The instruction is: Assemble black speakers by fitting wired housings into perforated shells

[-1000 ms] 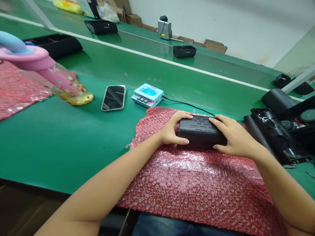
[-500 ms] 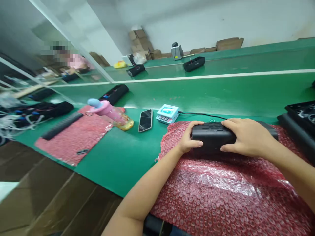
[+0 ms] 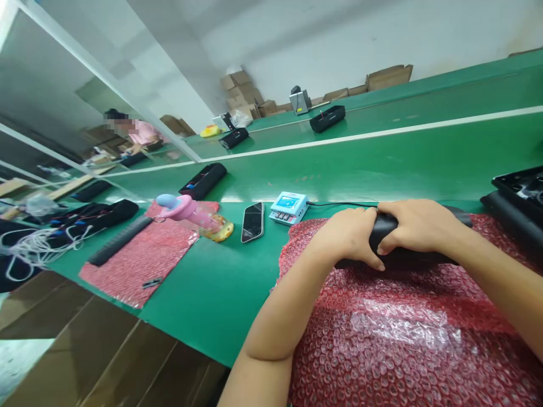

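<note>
A long black speaker housing [image 3: 413,258] lies on pink bubble wrap [image 3: 382,345] in front of me. My left hand [image 3: 345,237] is wrapped over its left part, thumb on the near side. Close beside it, my right hand [image 3: 422,223] clasps the middle, with fingers on top and thumb toward me. The two hands nearly meet and cover most of the upper face. Behind them sits a light-blue device with a screen [image 3: 289,207], a black cable running from it toward the housing. The cable's far end is hidden.
Left of the device are a phone [image 3: 253,222] and a pink-lidded drink bottle [image 3: 197,217]. Another bubble wrap sheet [image 3: 131,265] bears a dark grille strip [image 3: 121,240]. Black housings [image 3: 515,226] stand at right. White cables [image 3: 40,246] lie at far left. A person [image 3: 142,133] sits farther back.
My left hand has slid right along the housing and wrapped over its top, close to my right hand. My right hand keeps its hold. The view has shifted slightly.
</note>
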Demonstrator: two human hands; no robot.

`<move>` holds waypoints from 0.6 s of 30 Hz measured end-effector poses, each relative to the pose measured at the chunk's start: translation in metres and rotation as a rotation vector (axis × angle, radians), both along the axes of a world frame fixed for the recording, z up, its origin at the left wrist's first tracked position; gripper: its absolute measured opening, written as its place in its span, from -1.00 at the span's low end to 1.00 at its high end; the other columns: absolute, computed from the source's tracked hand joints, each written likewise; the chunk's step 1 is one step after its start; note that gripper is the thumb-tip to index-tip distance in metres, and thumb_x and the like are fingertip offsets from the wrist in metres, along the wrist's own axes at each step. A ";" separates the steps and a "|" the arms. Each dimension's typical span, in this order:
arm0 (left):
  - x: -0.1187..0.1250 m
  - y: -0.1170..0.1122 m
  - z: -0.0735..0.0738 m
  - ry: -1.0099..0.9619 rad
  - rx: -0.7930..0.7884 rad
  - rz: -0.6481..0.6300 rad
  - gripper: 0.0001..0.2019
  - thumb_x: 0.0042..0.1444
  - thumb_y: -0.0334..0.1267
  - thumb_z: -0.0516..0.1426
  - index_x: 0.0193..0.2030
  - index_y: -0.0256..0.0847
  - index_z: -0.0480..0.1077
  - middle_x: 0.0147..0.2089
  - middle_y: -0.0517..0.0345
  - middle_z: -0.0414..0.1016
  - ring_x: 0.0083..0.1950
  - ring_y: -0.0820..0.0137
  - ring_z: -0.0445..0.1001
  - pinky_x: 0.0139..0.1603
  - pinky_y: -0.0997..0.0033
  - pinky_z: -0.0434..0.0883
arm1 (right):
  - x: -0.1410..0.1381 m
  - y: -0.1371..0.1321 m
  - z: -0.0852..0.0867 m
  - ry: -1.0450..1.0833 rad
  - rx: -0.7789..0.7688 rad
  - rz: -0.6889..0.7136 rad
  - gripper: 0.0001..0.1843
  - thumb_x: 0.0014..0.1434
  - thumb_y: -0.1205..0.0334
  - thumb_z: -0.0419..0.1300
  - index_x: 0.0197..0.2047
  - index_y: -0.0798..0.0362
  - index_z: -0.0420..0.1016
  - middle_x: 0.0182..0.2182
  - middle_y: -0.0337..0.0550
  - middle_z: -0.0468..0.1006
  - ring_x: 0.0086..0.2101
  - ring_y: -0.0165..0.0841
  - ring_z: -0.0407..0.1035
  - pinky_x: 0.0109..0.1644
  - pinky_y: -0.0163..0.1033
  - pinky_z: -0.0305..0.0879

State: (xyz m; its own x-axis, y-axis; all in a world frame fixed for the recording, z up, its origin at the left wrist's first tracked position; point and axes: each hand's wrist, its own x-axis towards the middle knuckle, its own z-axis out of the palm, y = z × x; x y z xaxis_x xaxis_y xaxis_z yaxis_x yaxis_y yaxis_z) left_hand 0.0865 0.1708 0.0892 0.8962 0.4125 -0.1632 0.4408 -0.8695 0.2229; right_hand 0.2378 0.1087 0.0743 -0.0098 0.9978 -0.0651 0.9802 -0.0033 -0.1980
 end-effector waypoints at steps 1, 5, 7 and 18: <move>0.002 0.000 -0.003 -0.015 -0.003 0.013 -0.19 -0.37 0.12 0.33 0.01 -0.35 0.29 -0.08 -0.12 0.49 -0.14 0.05 0.47 -0.18 0.15 0.40 | 0.000 0.002 0.001 0.015 -0.011 -0.007 -0.44 -0.26 -0.19 0.28 -0.19 -0.11 0.44 -0.36 -0.20 0.55 -0.40 -0.20 0.40 -0.53 -0.29 0.01; 0.001 0.006 -0.007 -0.035 -0.001 0.031 -0.21 -0.36 0.15 0.30 0.00 -0.31 0.32 -0.08 -0.08 0.50 -0.14 0.05 0.47 -0.20 0.16 0.39 | 0.001 0.010 0.005 0.046 -0.067 -0.038 -0.40 -0.30 -0.20 0.28 -0.16 -0.12 0.45 -0.32 -0.20 0.55 -0.37 -0.21 0.39 -0.51 -0.29 0.04; 0.001 0.008 -0.005 -0.023 -0.003 0.034 -0.23 -0.34 0.16 0.29 0.00 -0.29 0.33 -0.08 -0.06 0.51 -0.15 0.08 0.48 -0.22 0.19 0.39 | 0.001 0.012 0.007 0.047 -0.099 -0.044 -0.37 -0.31 -0.22 0.27 -0.15 -0.12 0.45 -0.30 -0.20 0.54 -0.35 -0.22 0.39 -0.50 -0.29 0.04; 0.002 0.004 -0.001 0.005 0.007 0.048 -0.19 -0.32 0.15 0.28 0.06 -0.30 0.30 -0.05 -0.04 0.50 -0.11 0.11 0.48 -0.18 0.25 0.38 | -0.001 0.009 0.011 0.024 -0.140 -0.053 -0.38 -0.29 -0.23 0.24 -0.15 -0.12 0.41 -0.29 -0.23 0.52 -0.32 -0.21 0.37 -0.46 -0.26 0.06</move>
State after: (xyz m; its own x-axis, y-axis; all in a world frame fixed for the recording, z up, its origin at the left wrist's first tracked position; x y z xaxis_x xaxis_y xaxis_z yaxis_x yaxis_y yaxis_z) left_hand 0.0887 0.1748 0.0885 0.8743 0.4565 -0.1647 0.4835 -0.8487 0.2144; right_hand 0.2371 0.1181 0.0853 0.0394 0.9781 -0.2045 0.9728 -0.0843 -0.2158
